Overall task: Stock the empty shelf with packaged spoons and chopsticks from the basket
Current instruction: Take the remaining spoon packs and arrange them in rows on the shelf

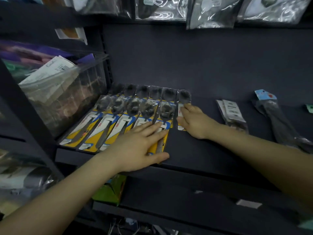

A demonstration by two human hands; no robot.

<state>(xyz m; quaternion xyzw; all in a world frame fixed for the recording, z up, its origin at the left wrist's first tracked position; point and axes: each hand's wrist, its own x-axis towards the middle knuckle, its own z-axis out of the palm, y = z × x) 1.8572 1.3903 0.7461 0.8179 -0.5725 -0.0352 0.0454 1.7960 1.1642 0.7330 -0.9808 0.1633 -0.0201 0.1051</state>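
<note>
Several packaged spoons on yellow and blue cards lie in two overlapping rows at the left of the dark shelf. My left hand lies flat with straight fingers on the rightmost front spoon pack, thumb at the shelf's front edge. My right hand rests on the last pack of the back row, fingers bent over its card. Further right lie a clear-wrapped pack with white labels and a long dark pack with a light blue header. No basket is in view.
A clear bin of packaged goods stands left of the shelf upright. Bagged items hang above. A green package sits on the shelf below. Bare shelf surface lies between the spoon rows and the right-hand packs.
</note>
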